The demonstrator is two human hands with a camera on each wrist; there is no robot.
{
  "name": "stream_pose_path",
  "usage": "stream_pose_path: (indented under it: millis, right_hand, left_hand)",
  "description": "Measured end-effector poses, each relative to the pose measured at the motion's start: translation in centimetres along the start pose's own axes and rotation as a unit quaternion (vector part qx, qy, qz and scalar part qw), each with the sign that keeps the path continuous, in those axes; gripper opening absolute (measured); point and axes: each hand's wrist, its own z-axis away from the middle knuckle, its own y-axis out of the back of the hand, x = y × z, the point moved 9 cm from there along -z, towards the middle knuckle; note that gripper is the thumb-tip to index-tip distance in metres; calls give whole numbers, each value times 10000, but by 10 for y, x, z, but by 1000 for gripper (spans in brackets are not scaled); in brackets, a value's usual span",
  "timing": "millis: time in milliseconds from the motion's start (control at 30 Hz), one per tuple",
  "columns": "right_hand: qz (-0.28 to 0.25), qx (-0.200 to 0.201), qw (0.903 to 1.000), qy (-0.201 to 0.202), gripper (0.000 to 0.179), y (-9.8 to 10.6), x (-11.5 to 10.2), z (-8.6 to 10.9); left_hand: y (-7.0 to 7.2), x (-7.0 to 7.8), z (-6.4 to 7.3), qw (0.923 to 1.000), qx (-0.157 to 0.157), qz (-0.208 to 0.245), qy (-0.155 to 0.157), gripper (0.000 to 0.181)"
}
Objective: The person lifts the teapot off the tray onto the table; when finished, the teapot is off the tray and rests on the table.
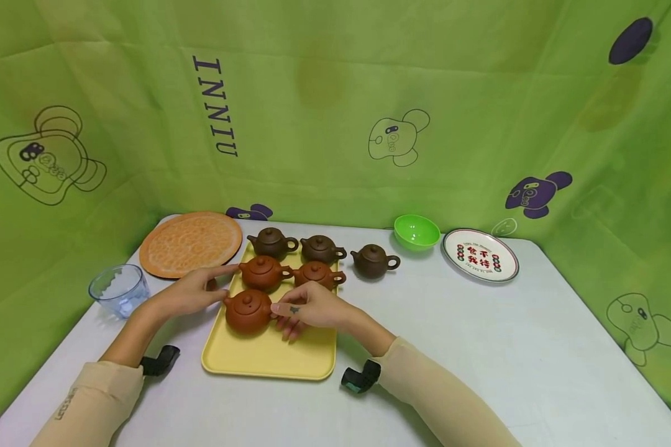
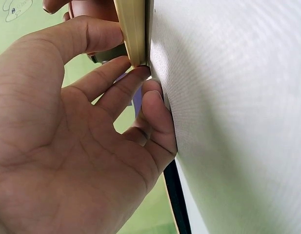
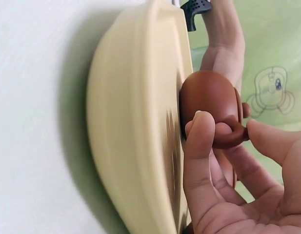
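A yellow tray (image 1: pixel 268 360) holds three reddish-brown clay teapots, with two dark brown teapots at its far end. My right hand (image 1: pixel 319 305) pinches the looped handle of the nearest reddish teapot (image 1: pixel 248 313); in the right wrist view, thumb and fingers meet at that teapot's handle (image 3: pixel 233 139), and its base is at the tray surface. At the tray's left side is my left hand (image 1: pixel 192 290), its index finger extended toward the spout of the middle-left reddish teapot (image 1: pixel 264 273). The left wrist view has thumb and fingertips touching the tray edge (image 2: pixel 132 34).
A third dark teapot (image 1: pixel 371 262) stands on the white table right of the tray. Behind it are a green bowl (image 1: pixel 416 233) and a patterned oval plate (image 1: pixel 481 256). At left lie a round orange mat (image 1: pixel 190 243) and a blue glass bowl (image 1: pixel 120 290).
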Motion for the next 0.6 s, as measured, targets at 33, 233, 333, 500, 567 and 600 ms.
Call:
stream_pose_path:
  millis: [33,233,333,500,567,600]
  right_hand:
    - [-31,4,10000,-8,28,0,0,0]
    - [-65,16,10000,-7,28,2,1,5]
    - [-27,8,10000,-4,28,3,0,9]
    - [129,58,9999,-37,27,7,-2,18]
    - [166,84,9998,-50,26,10,-2,23]
    - [167,102,9998,-44,26,11,-2,25]
  left_hand:
    - [0,0,0,10000,-5,10,9,63]
    - [0,0,0,10000,-38,48,7,62]
    - [-1,-1,0,10000,-43,32,-36,61]
    - [-1,-1,-1,9998,-47,19,-186,60]
    - [-1,-1,0,9998,-57,33,-212,60]
    - [-1,-1,-1,9998,-61,50,-207,60]
